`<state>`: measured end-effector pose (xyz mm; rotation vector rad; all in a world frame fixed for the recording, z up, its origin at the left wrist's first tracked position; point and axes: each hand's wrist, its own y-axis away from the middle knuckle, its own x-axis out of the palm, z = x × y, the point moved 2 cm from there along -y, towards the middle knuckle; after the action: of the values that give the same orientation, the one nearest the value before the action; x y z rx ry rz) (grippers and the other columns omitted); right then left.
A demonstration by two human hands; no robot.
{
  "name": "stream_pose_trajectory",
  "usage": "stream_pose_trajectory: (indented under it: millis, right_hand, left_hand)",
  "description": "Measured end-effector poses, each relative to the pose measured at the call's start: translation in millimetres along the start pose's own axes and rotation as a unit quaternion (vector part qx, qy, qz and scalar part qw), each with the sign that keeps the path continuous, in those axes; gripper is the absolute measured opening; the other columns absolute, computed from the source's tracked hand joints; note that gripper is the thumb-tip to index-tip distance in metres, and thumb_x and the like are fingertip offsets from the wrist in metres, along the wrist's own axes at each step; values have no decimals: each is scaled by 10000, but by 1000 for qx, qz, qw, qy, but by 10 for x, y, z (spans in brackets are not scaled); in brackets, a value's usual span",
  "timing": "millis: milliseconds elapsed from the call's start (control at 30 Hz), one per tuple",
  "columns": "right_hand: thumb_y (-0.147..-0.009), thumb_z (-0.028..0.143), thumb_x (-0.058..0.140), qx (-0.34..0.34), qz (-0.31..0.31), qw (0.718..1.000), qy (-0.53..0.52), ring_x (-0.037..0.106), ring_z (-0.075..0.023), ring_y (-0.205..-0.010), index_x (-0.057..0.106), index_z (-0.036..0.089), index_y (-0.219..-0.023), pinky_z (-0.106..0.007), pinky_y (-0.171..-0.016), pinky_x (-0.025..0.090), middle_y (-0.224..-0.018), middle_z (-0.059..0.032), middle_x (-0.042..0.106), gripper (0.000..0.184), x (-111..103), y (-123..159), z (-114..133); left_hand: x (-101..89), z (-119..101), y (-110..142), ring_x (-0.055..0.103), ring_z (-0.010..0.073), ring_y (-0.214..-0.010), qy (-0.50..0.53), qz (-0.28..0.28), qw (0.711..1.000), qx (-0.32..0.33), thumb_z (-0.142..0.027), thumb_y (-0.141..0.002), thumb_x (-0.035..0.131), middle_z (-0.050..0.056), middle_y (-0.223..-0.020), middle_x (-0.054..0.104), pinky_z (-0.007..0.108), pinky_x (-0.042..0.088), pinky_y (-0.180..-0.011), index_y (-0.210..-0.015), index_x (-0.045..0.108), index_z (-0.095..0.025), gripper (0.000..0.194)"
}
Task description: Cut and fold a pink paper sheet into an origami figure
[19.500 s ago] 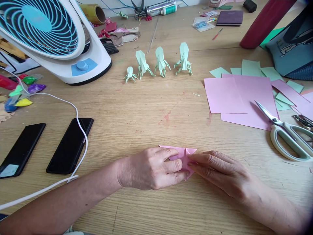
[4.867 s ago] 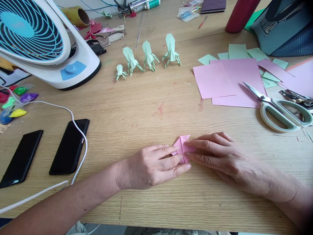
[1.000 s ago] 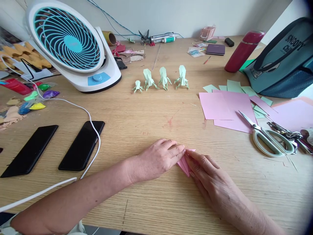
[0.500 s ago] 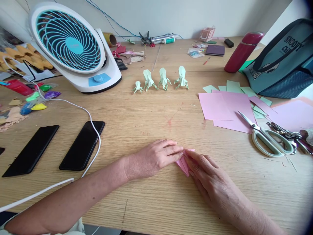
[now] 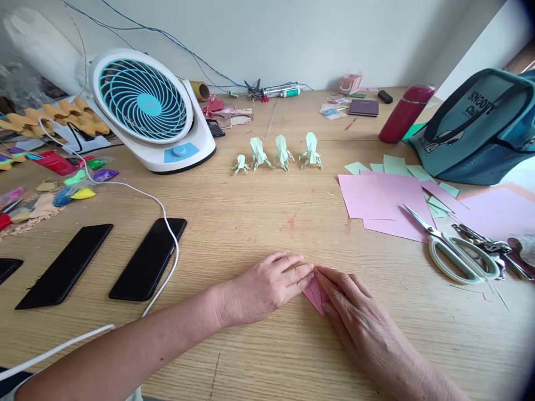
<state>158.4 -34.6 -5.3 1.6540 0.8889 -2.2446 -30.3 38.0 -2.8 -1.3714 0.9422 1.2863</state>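
A small folded piece of pink paper point(image 5: 315, 296) lies on the wooden table near its front, partly hidden under my fingers. My left hand point(image 5: 273, 283) reaches in from the left, its fingers together and the tips pressing on the paper's upper left edge. From the right, my right hand point(image 5: 353, 312) grips the paper's right side, thumb and fingers closed on it. The fingertips of both hands nearly meet at the top of the paper. Only a pointed, creased lower part of it shows.
Several pale green origami figures point(image 5: 283, 152) stand beyond my hands. To the right lie pink sheets point(image 5: 368, 196), green scraps, scissors point(image 5: 455, 250) and keys; a red flask point(image 5: 405, 114) and blue bag point(image 5: 476, 128) stand behind. Phones point(image 5: 148, 259), a white cable and a fan point(image 5: 146, 106) are left.
The view has tilted up a little, so everything sits lower in the picture. My right fingers have shifted slightly over the top of the pink paper, covering its upper right tip.
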Motion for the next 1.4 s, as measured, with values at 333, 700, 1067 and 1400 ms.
stream_pose_trajectory:
  millis: [333,700,1067,1400]
  right_hand:
    - [-959,102,387,-11,8,1000,22,591,-288,-1067,665,53,-1154,-418,-868,571,-1131,-197,690,343,-9,-34,15]
    - [-968,111,379,-16,18,1000,13,559,-302,-1114,626,2,-1212,-434,-896,557,-1167,-219,672,364,13,-1,0]
    - [-963,98,395,-27,17,999,13,560,-311,-1117,656,41,-1180,-448,-856,567,-1168,-219,672,344,5,-9,1]
    - [-984,133,392,-31,26,999,19,553,-317,-1141,647,53,-1213,-466,-877,565,-1168,-207,676,353,6,-3,-4]
  left_hand:
    - [79,119,110,419,197,-1397,186,-33,982,-33,-3,-933,380,121,-1437,540,416,385,-1162,-1431,441,-113,514]
    - [55,128,124,391,212,-1420,189,-8,981,-35,36,-909,383,125,-1471,499,452,370,-1169,-1417,478,-168,555]
    - [-61,72,99,414,255,-1401,45,19,999,23,-71,-968,407,149,-1485,479,430,389,-1150,-1431,451,-104,466]
    - [-82,41,130,404,251,-1404,56,28,998,-16,-44,-897,483,111,-1514,451,428,401,-1113,-1488,362,-143,611]
